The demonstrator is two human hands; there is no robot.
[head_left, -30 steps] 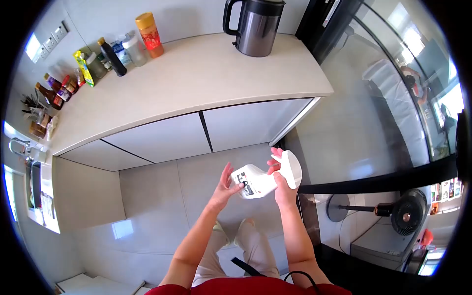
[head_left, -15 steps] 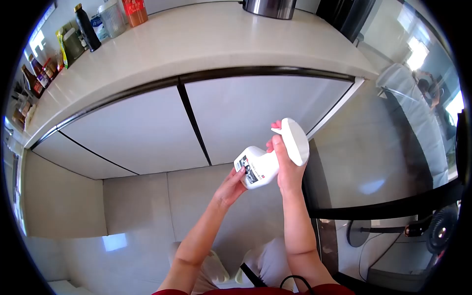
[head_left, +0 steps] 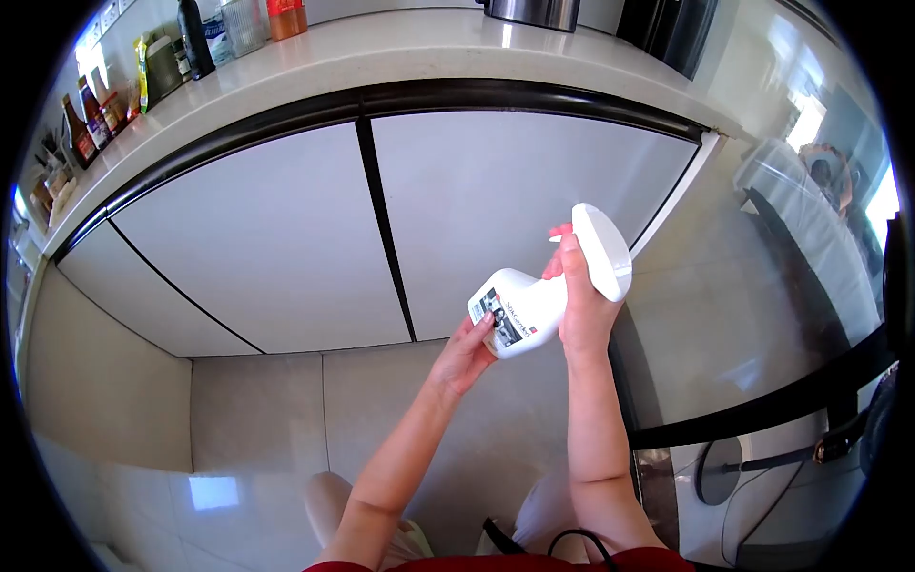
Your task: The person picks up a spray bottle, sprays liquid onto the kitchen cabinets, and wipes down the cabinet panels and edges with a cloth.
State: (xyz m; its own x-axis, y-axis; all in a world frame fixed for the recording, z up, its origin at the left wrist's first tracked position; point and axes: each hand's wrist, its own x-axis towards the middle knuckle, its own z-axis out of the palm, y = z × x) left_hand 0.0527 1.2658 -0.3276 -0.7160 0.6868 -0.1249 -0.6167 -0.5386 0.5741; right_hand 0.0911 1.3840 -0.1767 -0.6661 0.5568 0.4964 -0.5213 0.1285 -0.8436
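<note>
A white spray bottle (head_left: 539, 303) with a printed label is held tilted in front of the cabinets, its trigger head up and to the right. My right hand (head_left: 583, 303) wraps round the neck just below the white spray head (head_left: 602, 252), fingers near the trigger. My left hand (head_left: 465, 353) grips the base of the bottle from below left, with the thumb on the label. Part of the bottle's underside is hidden behind my left fingers.
White cabinet doors (head_left: 515, 191) with dark trim stand ahead under a pale countertop (head_left: 400, 67). Along the back left are a dark bottle (head_left: 194, 40), sauce bottles (head_left: 78, 133) and an orange-red container (head_left: 286, 19). A steel pot (head_left: 534, 11) sits at the back. Right is a black frame (head_left: 762, 405).
Both hands and the spray bottle have shifted slightly to the right in view. The view has tilted down, so the countertop sits higher. The grip on the bottle looks the same.
</note>
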